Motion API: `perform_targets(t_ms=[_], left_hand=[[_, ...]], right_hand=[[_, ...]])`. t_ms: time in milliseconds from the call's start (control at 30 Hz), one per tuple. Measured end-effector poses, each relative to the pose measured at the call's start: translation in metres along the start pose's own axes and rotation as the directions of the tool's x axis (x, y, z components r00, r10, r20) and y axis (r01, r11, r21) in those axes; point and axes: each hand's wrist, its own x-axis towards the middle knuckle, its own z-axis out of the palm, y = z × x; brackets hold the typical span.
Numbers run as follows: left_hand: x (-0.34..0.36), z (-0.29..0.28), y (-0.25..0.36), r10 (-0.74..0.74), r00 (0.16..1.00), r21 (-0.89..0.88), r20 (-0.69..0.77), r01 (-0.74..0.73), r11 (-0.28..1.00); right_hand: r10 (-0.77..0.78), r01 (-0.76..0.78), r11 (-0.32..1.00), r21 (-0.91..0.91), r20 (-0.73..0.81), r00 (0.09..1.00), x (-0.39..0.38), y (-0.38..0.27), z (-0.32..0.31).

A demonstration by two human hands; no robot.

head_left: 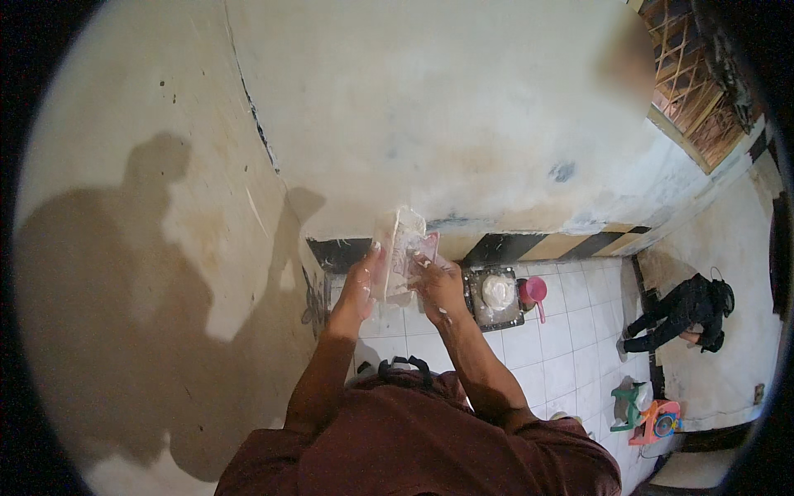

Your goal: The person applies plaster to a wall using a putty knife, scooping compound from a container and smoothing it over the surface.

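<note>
Held up in front of the wall is a translucent, whitish rectangular piece (pixel 394 263), smeared with white paste; its exact kind I cannot make out. My left hand (pixel 359 285) grips its left side. A smaller pinkish flat piece, like a scraper (pixel 432 240), is in my right hand (pixel 441 287), pressed against or very close to the whitish piece. White paste spots the fingers of both hands. Below and right of my right hand, a mound of white paste (pixel 499 291) sits on a dark square tray (pixel 474 312) on the floor.
A pink dipper (pixel 536 288) stands beside the tray on white floor tiles (pixel 521 347). Patchy, cracked walls (pixel 463 107) rise ahead and at left. A person in dark clothes (pixel 695 310) bends over at right, near green (pixel 628 405) and orange (pixel 653 430) plastic stools.
</note>
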Motion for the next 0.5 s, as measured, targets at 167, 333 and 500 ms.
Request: perform_targets(t_ms=[167,333,500], left_hand=[[0.001,-0.004,0.003,0.008,0.999,-0.035,0.053,-0.006,0.999],[0.017,-0.02,-0.006,-0.038,0.992,0.034,0.118,0.034,0.999],[0.019,-0.046,-0.016,-0.158,0.987,-0.337,0.041,0.162,0.928]], right_hand=[[0.204,-0.201,0.972,0.122,-0.009,0.979,0.01,-0.002,-0.004],[0.215,-0.21,0.966,0.154,-0.015,0.977,0.016,0.001,-0.022],[0.246,-0.226,0.956,0.188,-0.088,0.965,0.037,-0.03,-0.018]])
